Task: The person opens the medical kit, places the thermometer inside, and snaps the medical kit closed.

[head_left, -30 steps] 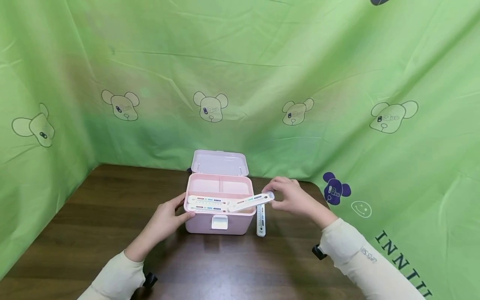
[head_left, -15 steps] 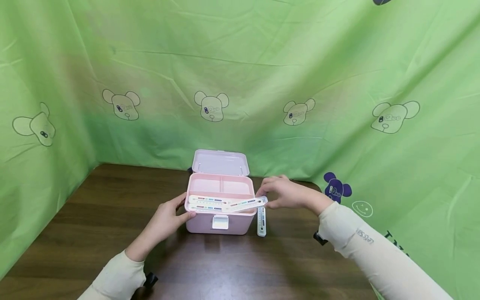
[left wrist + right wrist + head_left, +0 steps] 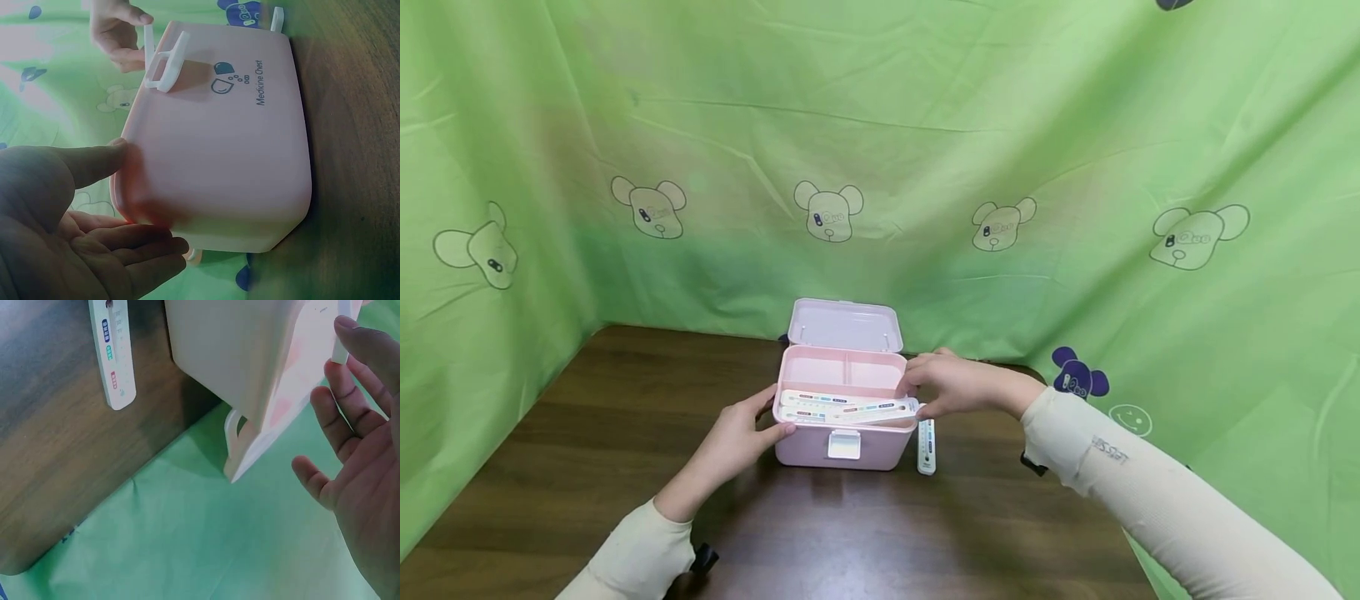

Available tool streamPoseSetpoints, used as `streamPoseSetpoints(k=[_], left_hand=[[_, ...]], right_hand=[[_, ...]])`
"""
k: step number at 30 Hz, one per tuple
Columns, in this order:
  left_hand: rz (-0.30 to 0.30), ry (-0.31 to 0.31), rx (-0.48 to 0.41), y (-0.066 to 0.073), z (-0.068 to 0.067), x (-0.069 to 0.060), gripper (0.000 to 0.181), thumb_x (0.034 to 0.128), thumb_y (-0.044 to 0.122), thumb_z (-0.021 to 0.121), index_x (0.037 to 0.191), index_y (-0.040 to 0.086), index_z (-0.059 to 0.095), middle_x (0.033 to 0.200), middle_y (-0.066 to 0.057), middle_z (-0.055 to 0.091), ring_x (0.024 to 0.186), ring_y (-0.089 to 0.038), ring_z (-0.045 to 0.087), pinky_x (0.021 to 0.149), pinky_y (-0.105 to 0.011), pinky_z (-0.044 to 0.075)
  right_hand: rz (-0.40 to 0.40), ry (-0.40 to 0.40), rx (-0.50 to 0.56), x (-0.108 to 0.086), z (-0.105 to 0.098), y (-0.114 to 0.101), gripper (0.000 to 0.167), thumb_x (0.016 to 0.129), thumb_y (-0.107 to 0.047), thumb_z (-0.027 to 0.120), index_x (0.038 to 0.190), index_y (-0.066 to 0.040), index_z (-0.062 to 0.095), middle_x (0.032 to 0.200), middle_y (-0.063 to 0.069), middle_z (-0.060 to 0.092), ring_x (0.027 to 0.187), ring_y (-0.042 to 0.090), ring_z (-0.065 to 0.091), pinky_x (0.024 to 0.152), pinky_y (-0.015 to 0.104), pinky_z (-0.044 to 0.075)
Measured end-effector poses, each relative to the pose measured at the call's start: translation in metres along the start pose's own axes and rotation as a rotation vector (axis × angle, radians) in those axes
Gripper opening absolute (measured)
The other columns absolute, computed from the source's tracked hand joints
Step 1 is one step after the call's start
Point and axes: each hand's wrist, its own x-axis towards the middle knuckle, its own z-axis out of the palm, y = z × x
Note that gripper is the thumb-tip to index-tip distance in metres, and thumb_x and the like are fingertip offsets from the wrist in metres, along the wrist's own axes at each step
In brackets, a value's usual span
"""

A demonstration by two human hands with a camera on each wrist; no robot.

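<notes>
A pink medicine chest [image 3: 805,450] stands open on the table, its pale lid [image 3: 846,325] tipped back. My left hand [image 3: 737,433] holds its front left corner, thumb on the front rim and fingers along the left side. In the left wrist view, the chest's front [image 3: 219,144] reads "Medicine Chest". My right hand [image 3: 947,385] pinches the right end of a white strip thermometer [image 3: 876,412], which lies slantwise over the front compartment. Beneath its left part are other thermometers [image 3: 812,400]. In the right wrist view, that held thermometer [image 3: 342,331] sits between thumb and fingers.
Another thermometer [image 3: 927,450] lies on the dark wooden table [image 3: 820,533], just right of the chest. A divider [image 3: 847,367] splits the rear of the pink tray into two compartments. Behind the table hangs a green curtain [image 3: 910,275] with bear prints. A white latch [image 3: 844,445] is on the chest's front.
My right hand has moved left and brought the thermometer down into the front compartment, its raised right end now lower. The left hand has stayed on the corner.
</notes>
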Motion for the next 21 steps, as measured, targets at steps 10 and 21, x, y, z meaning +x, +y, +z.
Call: streamPoseSetpoints(k=[10,21], left_hand=[[-0.007,0.001,-0.004,0.000,0.000,0.000,0.073,0.0922,0.026,0.079,0.154,0.005,0.046,0.141,-0.015,0.062,0.133,-0.036,0.057,0.108,-0.053,0.048],[-0.018,-0.006,-0.004,0.000,0.001,0.001,0.073,0.0928,0.027,0.078,0.154,0.004,0.045,0.144,-0.016,0.061,0.134,-0.036,0.056,0.108,-0.052,0.049]], right_hand=[[-0.033,0.000,0.025,0.021,0.007,-0.006,0.032,0.084,-0.019,0.082,0.115,-0.020,0.074,0.106,-0.013,0.066,0.106,0.007,0.057,0.100,0.044,0.035],[-0.070,0.030,0.021,0.038,0.021,-0.009,0.034,0.084,-0.020,0.080,0.117,-0.019,0.072,0.101,-0.012,0.063,0.103,0.007,0.057,0.102,0.044,0.035]])
